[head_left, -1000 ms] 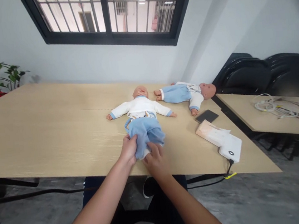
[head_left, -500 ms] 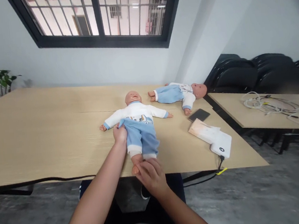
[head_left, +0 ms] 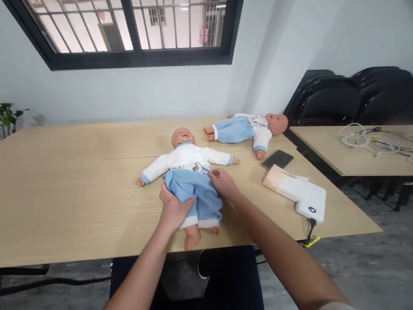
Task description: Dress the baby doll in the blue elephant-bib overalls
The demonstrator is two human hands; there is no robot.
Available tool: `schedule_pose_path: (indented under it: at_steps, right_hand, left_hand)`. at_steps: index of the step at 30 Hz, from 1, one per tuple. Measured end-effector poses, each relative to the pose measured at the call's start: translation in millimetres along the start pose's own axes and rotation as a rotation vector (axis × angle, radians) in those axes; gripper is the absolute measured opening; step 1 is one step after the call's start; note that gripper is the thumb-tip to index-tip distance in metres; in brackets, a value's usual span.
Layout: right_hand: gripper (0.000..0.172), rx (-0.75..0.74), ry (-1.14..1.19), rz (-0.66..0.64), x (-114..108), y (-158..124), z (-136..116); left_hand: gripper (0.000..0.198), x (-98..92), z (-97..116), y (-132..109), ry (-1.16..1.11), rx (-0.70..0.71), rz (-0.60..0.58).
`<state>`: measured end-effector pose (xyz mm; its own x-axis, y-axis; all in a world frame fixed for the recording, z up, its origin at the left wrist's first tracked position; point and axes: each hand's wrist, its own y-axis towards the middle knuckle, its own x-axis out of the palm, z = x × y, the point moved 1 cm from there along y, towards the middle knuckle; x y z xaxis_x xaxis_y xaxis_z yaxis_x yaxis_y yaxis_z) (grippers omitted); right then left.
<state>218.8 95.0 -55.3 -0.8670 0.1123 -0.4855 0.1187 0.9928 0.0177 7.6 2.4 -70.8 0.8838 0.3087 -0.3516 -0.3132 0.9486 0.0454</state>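
Note:
A baby doll (head_left: 183,136) lies on its back on the table, head away from me, arms spread. It wears a white top (head_left: 188,156) with blue cuffs and a printed front. Blue trousers (head_left: 206,195) with white hems cover its legs, and both bare feet stick out toward me. My left hand (head_left: 173,208) wraps the trousers at the doll's hip on the left, thumb across the front, fingers partly hidden. On the other side my right hand (head_left: 223,182) pinches the trousers' waist edge.
A second doll (head_left: 235,129) in similar clothes lies at the back right. Near it are a dark phone-like slab (head_left: 277,159), a tissue pack (head_left: 284,183) and a white power bank (head_left: 312,204) with a cable. Cables (head_left: 372,141) lie on another table; folded black chairs (head_left: 334,95) stand behind.
My right hand has moved from the doll's foot up to the trousers' waist. My left hand has shifted slightly lower, its thumb now over the trousers. The doll's second foot has come into view.

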Motion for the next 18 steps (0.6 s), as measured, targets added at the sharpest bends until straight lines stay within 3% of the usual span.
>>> schedule_pose_path:
  at_steps: [3,6,11,14,18]
  right_hand:
    - [0.014,0.003,0.098,0.003,2.6,15.0,12.5]
    - [0.018,0.030,0.230,0.078,-9.1,20.3,19.6]
    - [0.020,-0.069,0.360,0.160,-35.8,35.2,11.7]
    - [0.020,-0.124,0.289,0.174,-37.1,40.1,6.0]
    - [0.016,-0.117,0.077,-0.034,-24.2,37.2,11.3]
  left_hand:
    - [0.118,-0.3,-3.3,-4.0,0.055,0.016,-0.017]
    - [0.106,-8.5,-14.2,-4.5,0.063,0.037,-0.038]
    - [0.078,-34.2,-25.2,-7.0,0.081,0.030,-0.118]
    - [0.071,-45.5,-24.1,-16.3,0.103,0.042,-0.186]
    - [0.064,-50.8,-22.0,-23.6,0.054,0.057,-0.243]
